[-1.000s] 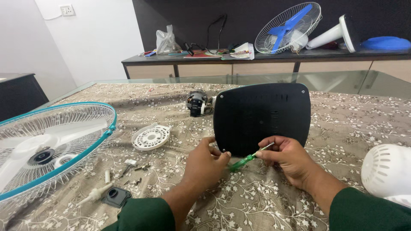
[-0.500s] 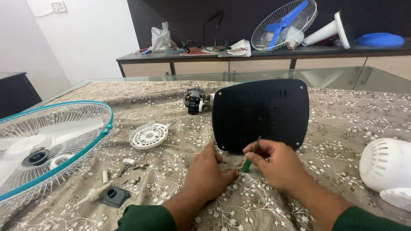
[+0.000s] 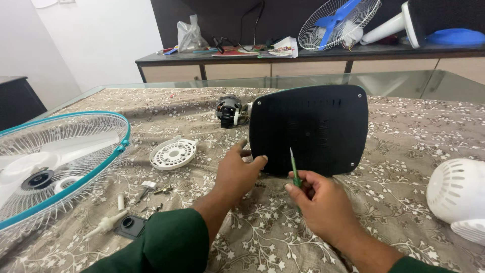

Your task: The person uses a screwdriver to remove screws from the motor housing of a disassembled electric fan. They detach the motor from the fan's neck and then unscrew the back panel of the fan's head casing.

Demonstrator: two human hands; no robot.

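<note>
Centre of the frame: a black, rounded-rectangular fan base plate (image 3: pixel 308 129) stands tilted up on a table (image 3: pixel 419 151) covered with a brown floral cloth. The left hand (image 3: pixel 237 174) steadies the plate's lower left edge, fingers spread against it, gripping nothing. The right hand (image 3: pixel 323 207), lower centre, has its grip closed around a slim green-handled screwdriver (image 3: pixel 294 169), tip pointing up in front of the plate's lower edge.

The step in hand looks like working the plate's screws — the tip is not yet seated in any. The next move would call for lining the tip up with a corner screw while the left hand keeps the plate from tipping.

At left lies a teal-rimmed fan guard (image 3: pixel 60 162); near it, a white round grille disc (image 3: pixel 173 153). A small motor (image 3: pixel 230 111) sits behind the plate.

Upper centre, on a sideboard (image 3: pixel 303 63): a knotted clear plastic bag (image 3: pixel 189 35) and a flat printed paper packet (image 3: pixel 280 48) — its markings too small to tell.
</note>
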